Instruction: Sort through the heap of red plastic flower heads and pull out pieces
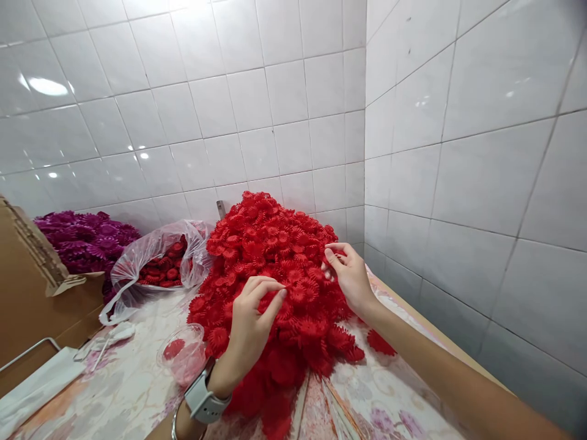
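A tall heap of red artificial flower heads (270, 244) with fringed petals fills the middle of the table. My left hand (254, 315), a watch on its wrist, is in front of the heap. Its thumb and forefinger are pinched, with a small bit of red at the tips that I cannot make out. Beside the heap's right flank is my right hand (351, 275), its fingers curled and thumb against forefinger. Whatever it may hold is hidden or too small to name. Left of my left wrist stands a clear plastic tub (186, 348) with red and pinkish contents.
An open clear plastic bag (132, 253) holds dark red pieces. Purple flower heads (92, 235) are piled behind a cardboard box (41, 269) at left. Flat strips (300, 403) lie at the front on the floral tablecloth (389, 391). Tiled walls (284, 91) stand behind and right.
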{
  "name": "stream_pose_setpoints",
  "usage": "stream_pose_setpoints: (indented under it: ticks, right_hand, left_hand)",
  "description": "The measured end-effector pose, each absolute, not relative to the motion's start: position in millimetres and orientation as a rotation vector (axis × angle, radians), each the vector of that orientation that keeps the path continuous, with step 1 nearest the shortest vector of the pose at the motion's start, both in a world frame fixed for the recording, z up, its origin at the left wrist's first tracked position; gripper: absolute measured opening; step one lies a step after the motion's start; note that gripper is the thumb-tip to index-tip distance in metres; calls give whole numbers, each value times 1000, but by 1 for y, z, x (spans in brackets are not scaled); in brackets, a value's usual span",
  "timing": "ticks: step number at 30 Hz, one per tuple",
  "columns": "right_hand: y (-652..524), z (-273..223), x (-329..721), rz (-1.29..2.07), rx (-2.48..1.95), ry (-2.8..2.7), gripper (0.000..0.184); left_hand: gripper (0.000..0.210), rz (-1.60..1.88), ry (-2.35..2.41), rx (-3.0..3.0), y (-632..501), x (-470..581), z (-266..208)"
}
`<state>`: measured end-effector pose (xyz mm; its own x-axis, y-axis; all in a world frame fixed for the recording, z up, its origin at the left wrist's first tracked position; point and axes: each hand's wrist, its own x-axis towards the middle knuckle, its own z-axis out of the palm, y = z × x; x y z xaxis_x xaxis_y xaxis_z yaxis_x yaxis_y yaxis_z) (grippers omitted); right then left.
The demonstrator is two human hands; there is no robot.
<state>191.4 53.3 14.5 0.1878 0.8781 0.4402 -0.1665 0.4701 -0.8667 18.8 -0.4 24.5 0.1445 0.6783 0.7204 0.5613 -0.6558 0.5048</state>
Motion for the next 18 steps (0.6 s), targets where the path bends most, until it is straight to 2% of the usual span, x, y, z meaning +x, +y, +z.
stream_pose_setpoints:
  ticks: [3, 6, 12, 16, 18]
  right_hand:
    - [50, 19, 191, 909, -699, -1268, 31]
    - [40, 20, 182, 1019, -635, -1453, 27]
    - [28, 15, 173, 1086, -629, -1636, 31]
    - [24, 13, 171, 1017, -665, -1801, 33]
    - [23, 15, 172, 929, -740, -1816, 33]
  left_hand:
    - [3, 1460, 1456, 2290, 7, 13, 24]
    - [16, 1404, 1472, 2216, 11, 12, 25]
    - [38, 1325, 1247, 1961, 10, 13, 28]
    - [20, 1273, 1133, 1922, 12, 12, 28]
    - [21, 1284, 1135, 1875, 14, 12, 28]
